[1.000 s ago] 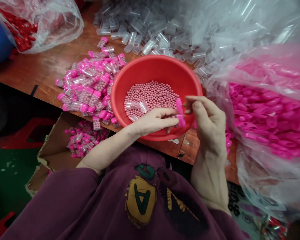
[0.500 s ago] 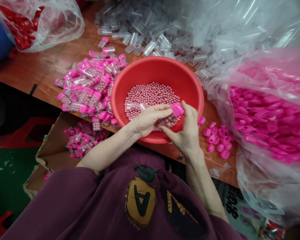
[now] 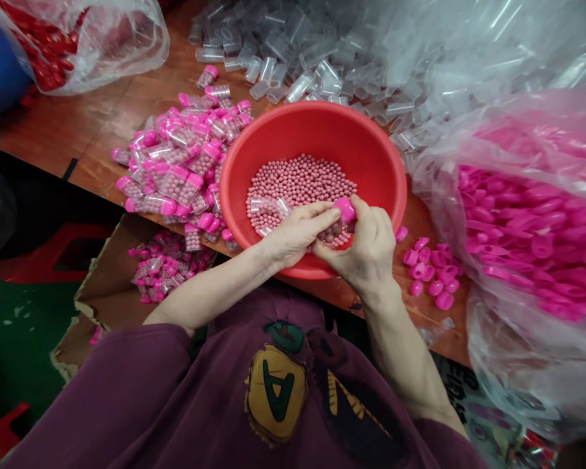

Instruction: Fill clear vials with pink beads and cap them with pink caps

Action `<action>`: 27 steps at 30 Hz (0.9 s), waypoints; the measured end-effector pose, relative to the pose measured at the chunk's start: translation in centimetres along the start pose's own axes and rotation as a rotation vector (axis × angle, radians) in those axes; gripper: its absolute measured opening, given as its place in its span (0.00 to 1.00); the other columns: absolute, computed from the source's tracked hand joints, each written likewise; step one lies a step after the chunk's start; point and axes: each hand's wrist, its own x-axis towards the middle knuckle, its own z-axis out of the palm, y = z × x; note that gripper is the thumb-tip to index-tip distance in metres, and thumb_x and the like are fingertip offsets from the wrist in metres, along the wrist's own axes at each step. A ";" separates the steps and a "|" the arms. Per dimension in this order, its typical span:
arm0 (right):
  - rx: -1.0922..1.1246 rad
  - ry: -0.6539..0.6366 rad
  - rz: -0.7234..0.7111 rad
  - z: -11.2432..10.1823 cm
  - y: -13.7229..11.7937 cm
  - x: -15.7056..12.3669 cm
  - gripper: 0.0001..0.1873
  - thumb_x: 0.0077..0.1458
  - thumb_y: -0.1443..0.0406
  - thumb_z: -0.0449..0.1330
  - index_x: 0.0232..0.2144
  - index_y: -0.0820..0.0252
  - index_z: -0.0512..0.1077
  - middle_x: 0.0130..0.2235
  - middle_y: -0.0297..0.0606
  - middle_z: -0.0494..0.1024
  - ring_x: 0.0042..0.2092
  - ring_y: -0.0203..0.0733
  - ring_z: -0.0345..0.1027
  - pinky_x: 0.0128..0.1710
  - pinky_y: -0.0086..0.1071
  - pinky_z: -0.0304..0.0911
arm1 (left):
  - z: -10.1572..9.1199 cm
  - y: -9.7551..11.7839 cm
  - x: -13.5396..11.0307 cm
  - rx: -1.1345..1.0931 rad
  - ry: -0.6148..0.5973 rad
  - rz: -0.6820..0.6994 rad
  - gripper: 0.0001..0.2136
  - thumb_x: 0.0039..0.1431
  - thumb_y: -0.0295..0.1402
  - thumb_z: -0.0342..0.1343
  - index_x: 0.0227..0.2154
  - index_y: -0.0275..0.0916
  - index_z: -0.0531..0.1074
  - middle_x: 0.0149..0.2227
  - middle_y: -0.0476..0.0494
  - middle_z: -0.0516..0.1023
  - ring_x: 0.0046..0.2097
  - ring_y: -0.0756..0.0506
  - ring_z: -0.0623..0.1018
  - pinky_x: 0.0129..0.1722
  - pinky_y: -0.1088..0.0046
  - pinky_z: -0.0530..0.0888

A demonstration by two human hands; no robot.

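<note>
Presently: my left hand (image 3: 297, 234), fingers closed on a bead-filled tube (image 3: 331, 232); my right hand (image 3: 370, 253), fingers curled round the same tube, forefinger at its pink cap (image 3: 344, 210). Position: over the near right of the red bowl (image 3: 322, 127). Best practice, I judge: cap pressed square, tube steady. To the right: loose caps (image 3: 444, 300).

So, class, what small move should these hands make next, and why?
Probably press the pink cap home with the right hand: it tops the tube in the left hand, and whether it is fully seated cannot be seen.
</note>
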 end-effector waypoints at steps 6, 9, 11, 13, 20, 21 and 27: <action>0.108 -0.033 0.001 0.0 0.5 0.4 0.48 0.57 0.58 0.69 0.75 0.58 0.61 0.63 0.57 0.78 0.60 0.64 0.77 0.60 0.62 0.79 | 1.1 1.2 0.0 0.118 0.115 0.087 0.16 0.59 0.26 0.73 0.46 0.38 0.75 0.39 0.50 0.78 0.41 0.50 0.76 0.46 0.72 0.74; 0.155 -0.020 -0.055 -0.4 0.9 0.9 0.52 0.54 0.58 0.71 0.77 0.56 0.59 0.69 0.58 0.72 0.69 0.68 0.70 0.67 0.67 0.73 | 1.5 1.4 -0.4 0.221 0.163 0.123 0.15 0.57 0.22 0.71 0.41 0.38 0.71 0.37 0.52 0.74 0.39 0.51 0.74 0.43 0.74 0.72; 0.204 -0.031 -0.073 -0.9 1.0 1.1 0.52 0.56 0.59 0.72 0.78 0.53 0.58 0.71 0.57 0.72 0.70 0.67 0.70 0.69 0.67 0.71 | 1.4 1.3 -0.7 0.214 0.059 0.090 0.09 0.62 0.26 0.67 0.39 0.39 0.71 0.34 0.52 0.72 0.36 0.51 0.71 0.39 0.73 0.70; 0.257 -0.067 -0.069 -1.5 0.9 1.2 0.51 0.58 0.59 0.72 0.78 0.50 0.57 0.70 0.54 0.75 0.69 0.65 0.72 0.68 0.66 0.72 | 1.0 1.2 -0.9 0.197 -0.070 0.063 0.07 0.65 0.31 0.65 0.36 0.40 0.71 0.33 0.51 0.70 0.34 0.50 0.68 0.35 0.72 0.68; 0.380 -0.154 0.081 -3.5 -0.9 1.1 0.57 0.57 0.56 0.76 0.80 0.50 0.54 0.68 0.52 0.77 0.67 0.63 0.75 0.68 0.61 0.74 | 0.1 1.6 -0.5 0.205 -0.394 -0.054 0.18 0.68 0.48 0.57 0.25 0.43 0.69 0.24 0.48 0.61 0.26 0.49 0.57 0.29 0.64 0.58; 0.367 -0.146 0.097 -3.6 -1.2 1.0 0.56 0.58 0.56 0.76 0.80 0.49 0.54 0.68 0.52 0.77 0.66 0.63 0.76 0.67 0.61 0.75 | 0.1 1.6 -0.5 0.196 -0.391 -0.039 0.18 0.68 0.48 0.56 0.25 0.43 0.69 0.25 0.49 0.61 0.26 0.49 0.56 0.30 0.64 0.57; 0.121 -0.117 0.017 -4.0 -1.9 1.6 0.39 0.58 0.56 0.71 0.69 0.52 0.67 0.57 0.50 0.83 0.53 0.63 0.80 0.55 0.60 0.78 | -0.4 0.0 -0.5 0.221 -0.328 0.049 0.24 0.72 0.53 0.54 0.24 0.43 0.67 0.26 0.47 0.66 0.30 0.47 0.63 0.34 0.64 0.65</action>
